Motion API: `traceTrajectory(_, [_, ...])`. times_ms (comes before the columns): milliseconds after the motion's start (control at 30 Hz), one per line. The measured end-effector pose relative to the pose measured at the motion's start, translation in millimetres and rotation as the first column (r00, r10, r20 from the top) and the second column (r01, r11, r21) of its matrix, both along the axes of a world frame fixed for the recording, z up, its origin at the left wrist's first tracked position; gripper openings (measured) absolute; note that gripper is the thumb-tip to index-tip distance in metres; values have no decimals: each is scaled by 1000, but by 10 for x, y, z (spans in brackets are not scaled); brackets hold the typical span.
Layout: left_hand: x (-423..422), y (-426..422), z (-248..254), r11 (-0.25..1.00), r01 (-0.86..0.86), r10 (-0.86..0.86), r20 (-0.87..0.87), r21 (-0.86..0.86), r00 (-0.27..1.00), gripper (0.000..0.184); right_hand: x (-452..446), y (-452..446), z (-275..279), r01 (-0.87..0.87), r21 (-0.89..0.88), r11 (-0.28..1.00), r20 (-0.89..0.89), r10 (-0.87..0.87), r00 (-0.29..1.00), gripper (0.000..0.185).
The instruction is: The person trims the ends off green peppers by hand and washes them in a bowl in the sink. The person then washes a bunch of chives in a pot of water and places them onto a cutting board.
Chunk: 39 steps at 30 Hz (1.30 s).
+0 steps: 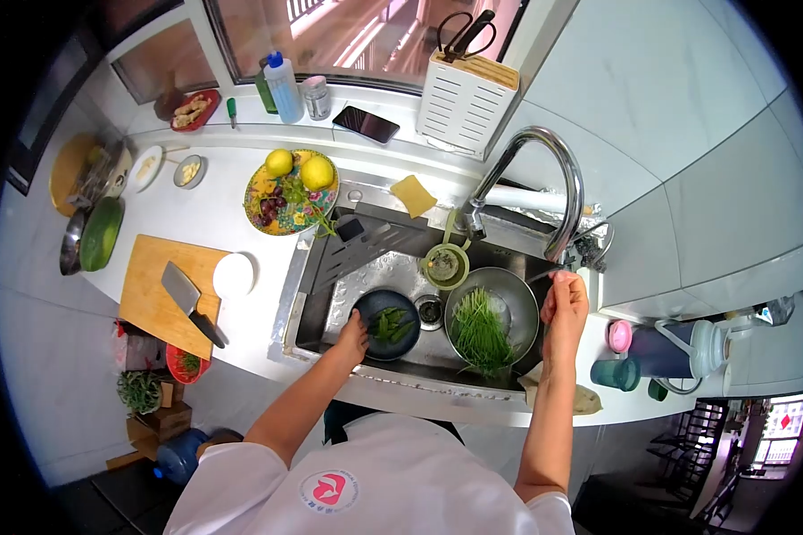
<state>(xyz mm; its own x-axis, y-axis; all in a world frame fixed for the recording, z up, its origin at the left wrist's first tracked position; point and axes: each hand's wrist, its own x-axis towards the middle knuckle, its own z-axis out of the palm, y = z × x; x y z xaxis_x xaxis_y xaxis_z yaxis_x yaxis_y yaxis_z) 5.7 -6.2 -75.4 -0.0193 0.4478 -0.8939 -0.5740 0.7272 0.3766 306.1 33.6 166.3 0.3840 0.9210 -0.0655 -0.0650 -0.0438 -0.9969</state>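
The left hand (352, 341) hides the near-side rim of the dark bowl (408, 343).

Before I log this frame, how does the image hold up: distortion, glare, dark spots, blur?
Head view: strong wide-angle distortion, with black corners and curved seams on the wall tiles; head view: bright glints on the faucet and wet sink; head view: dim lower right, hiding detail; head view: left hand and right hand show no obvious motion blur.
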Motion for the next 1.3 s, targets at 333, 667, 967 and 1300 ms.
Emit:
traceTrajectory(333, [-278, -71, -17, 998, -68, 69, -130, 14, 989, 31, -40, 162, 43, -39, 86, 995, 184, 23, 983, 13])
traceTrajectory(667, [-326, 75, -1353, 939, 311, -344, -380, -148, 859, 28, -112, 145, 8, -98, 121, 988, 413, 39, 910, 14])
traceTrajectory(967, [-463, 362, -996, 551, 738, -791, -525, -390, 313, 27, -627, 185, 134, -313, 98, 945, 686, 164, 709, 6])
traceTrajectory(1300, [-538, 366, -1118, 543, 750, -593, -805, -376, 25, 37, -848, 543, -158, -465, 54, 884, 390, 410, 824, 6])
